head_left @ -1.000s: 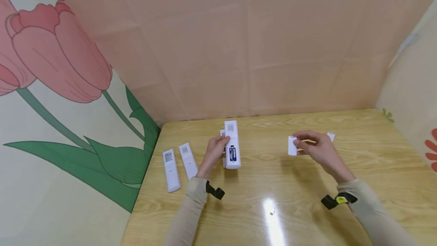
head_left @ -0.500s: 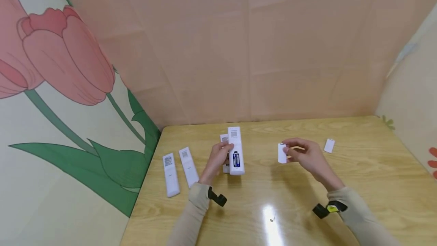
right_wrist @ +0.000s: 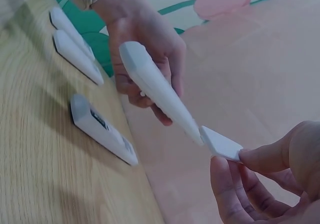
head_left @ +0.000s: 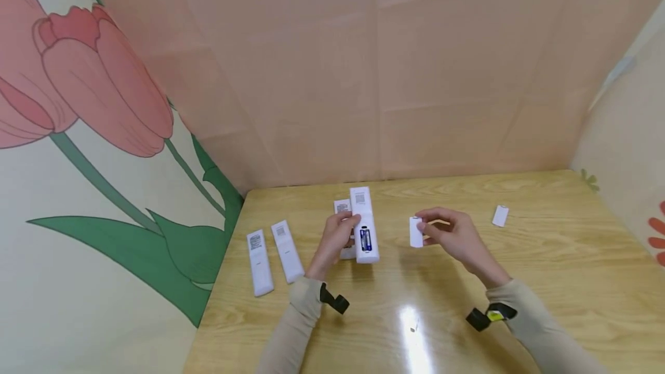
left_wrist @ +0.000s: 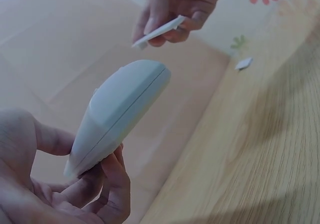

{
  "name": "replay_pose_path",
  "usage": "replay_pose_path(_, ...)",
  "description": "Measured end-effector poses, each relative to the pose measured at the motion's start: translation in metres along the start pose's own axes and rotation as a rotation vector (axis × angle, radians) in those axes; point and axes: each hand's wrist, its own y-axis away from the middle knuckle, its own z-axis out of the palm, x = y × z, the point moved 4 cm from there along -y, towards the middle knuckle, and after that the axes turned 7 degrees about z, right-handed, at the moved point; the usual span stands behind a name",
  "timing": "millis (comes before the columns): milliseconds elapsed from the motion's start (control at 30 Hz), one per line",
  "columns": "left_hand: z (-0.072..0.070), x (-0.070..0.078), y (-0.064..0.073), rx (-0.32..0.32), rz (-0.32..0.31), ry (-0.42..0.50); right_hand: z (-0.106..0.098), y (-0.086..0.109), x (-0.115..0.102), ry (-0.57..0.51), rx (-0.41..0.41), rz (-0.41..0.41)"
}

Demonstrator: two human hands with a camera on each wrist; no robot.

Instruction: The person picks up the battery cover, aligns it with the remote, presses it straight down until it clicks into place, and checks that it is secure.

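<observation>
My left hand grips a white remote control above the table, its back turned up. Two blue batteries lie side by side in its uncovered compartment. Between thumb and fingers my right hand pinches a small white battery cover, apart from the remote and to its right. In the left wrist view the cover is seen edge-on beyond the remote. Partly hidden behind the left hand, another remote lies on the table with its compartment uncovered.
Two more white remotes, one at the far left and one beside it, lie back up on the wooden table. A second battery cover rests at the back right. A peach cloth wall rises behind the table.
The right hand has carried the battery cover leftward, closer to the held remote. My left hand has shifted the remote a little to the right, showing more of the remote behind it.
</observation>
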Motion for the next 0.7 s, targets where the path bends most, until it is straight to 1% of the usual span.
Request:
replay_pose_path(200, 0.004, 0.0, 0.002, -0.007, -0.002, -0.008, 0.003, -0.001, -0.004, 0.018, 0.003, -0.012)
replay_pose_path(367, 0.008, 0.0, 0.003, -0.014, 0.02, -0.007, 0.006, -0.003, -0.009, 0.0, 0.006, -0.034)
replay_pose_path(467, 0.01, 0.0, 0.005, -0.022, 0.02, -0.007, 0.009, -0.004, -0.011, -0.008, 0.003, -0.045)
replay_pose_path(700, 0.014, -0.002, 0.006, -0.036, 0.021, 0.003, 0.017, -0.003, -0.015, 0.001, -0.001, -0.038)
